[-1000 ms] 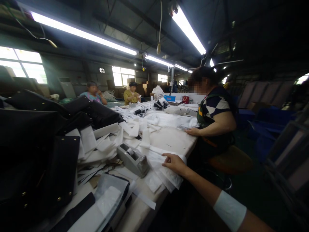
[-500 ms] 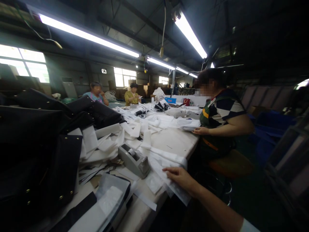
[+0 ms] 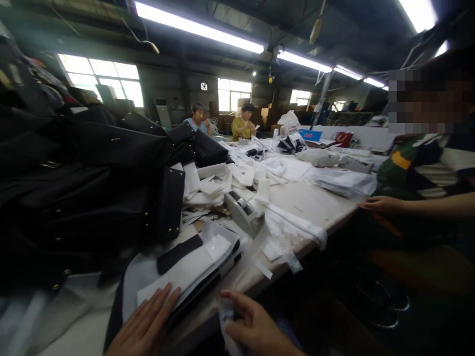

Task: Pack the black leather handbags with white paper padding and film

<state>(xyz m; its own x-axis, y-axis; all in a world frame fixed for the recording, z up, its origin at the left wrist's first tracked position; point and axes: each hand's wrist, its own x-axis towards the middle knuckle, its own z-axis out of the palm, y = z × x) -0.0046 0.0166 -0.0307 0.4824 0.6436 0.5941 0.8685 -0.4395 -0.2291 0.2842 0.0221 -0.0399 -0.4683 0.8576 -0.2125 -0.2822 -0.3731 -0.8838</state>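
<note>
Firstly, at far left of the tape dispenser, a large pile of black bags with metal studs covers that side of the counter. Nearer the camera, below and left of the dispenser, the left hand lies flat, fingers extended and close together, on a white sheet; this sheet rests over dark material and clear plastic, its far end just short of the dispenser. Immediately left of and behind the dispenser is a heap of white strips. Two co-workers sit well beyond it, one in a light blue top, one in yellow. Directly below the dispenser, near the counter's edge, the right hand has curled fingers, thumb and index narrowed on a piece of clear film. Right of the dispenser, loose plastic overhangs the edge. Farther right lie stacked clear bags, with a third co-worker's hand beside them.
</note>
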